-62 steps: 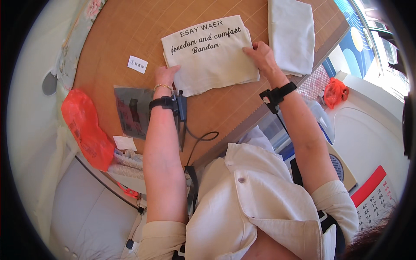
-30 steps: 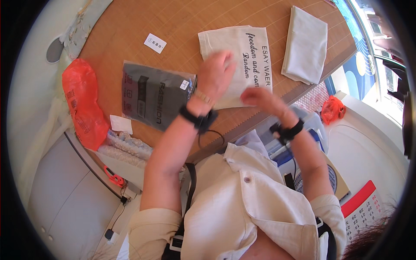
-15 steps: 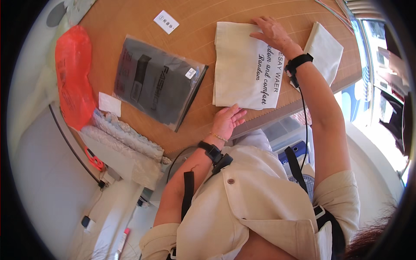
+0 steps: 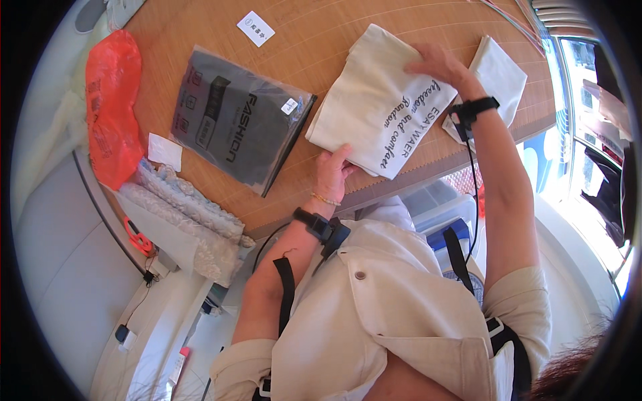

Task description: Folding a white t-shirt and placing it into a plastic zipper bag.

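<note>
A folded cream cloth (image 4: 374,100) with black printed lettering lies at a slant over the wooden table; whether it is a shirt or a bag cannot be made out. My left hand (image 4: 331,175) grips its near corner, thumb on top and the other fingers partly hidden under the edge. At the far right edge, my right hand (image 4: 438,63) clasps the cloth, thumb over its upper face. To the left lies a flat clear bag (image 4: 244,120) with dark grey contents. Beyond my right wrist sits another folded cream cloth (image 4: 505,77).
The wooden table (image 4: 321,40) bears a small white printed card (image 4: 256,29) and a white paper square (image 4: 165,152). A red plastic bag (image 4: 110,107) and lacy pale fabric (image 4: 194,214) line the left edge. Below that hang red-handled scissors (image 4: 137,237).
The folded cream cloth has turned clockwise, its near end swinging left toward the grey bag. My left hand has moved slightly left and up with its corner; my right hand stays at the far edge.
</note>
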Available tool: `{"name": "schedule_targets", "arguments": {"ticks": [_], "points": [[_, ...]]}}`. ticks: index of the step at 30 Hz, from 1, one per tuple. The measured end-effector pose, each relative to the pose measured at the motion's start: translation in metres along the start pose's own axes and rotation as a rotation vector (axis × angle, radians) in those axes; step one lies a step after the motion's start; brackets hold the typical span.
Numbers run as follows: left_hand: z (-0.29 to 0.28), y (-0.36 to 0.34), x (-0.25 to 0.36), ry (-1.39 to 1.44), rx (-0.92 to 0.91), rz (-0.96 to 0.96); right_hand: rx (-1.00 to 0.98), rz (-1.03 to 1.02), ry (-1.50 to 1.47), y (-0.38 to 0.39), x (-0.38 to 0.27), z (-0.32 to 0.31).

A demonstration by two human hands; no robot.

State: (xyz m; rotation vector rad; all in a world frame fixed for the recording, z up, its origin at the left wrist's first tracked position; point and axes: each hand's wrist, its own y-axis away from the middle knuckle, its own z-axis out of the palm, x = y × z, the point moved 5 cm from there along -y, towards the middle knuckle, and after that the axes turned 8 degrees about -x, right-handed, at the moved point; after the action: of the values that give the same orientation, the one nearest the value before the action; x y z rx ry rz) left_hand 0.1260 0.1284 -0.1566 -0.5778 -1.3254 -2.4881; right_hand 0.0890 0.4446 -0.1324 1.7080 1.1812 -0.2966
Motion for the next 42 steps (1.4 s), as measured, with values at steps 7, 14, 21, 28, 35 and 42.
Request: {"name": "schedule_targets", "arguments": {"ticks": [7,14,21,28,35,42], "points": [[0.045,0.006,0.049,-0.178,-0.082,0.091,0.337,-0.113,0.34,0.077,-0.044,0.069],[0.06,-0.006,0.042,-0.477,-0.114,0.105,0.326,-0.069,0.319,0.109,-0.092,0.117],[0.056,-0.017,0.041,-0.777,-0.204,0.17,0.459,-0.078,-0.044,0.111,-0.081,0.137],[0.071,0.003,0.044,-0.504,-0.351,-0.005,0.427,-0.027,-0.098,0.115,-0.075,0.135],[0.032,0.033,0.077,-1.377,-0.148,0.49,0.445,0.058,-0.331,0.125,-0.054,0.134],[-0.038,0.067,0.124,-2.085,0.445,0.585,0.189,-0.064,-1.38,0.152,-0.078,0.201]]}}
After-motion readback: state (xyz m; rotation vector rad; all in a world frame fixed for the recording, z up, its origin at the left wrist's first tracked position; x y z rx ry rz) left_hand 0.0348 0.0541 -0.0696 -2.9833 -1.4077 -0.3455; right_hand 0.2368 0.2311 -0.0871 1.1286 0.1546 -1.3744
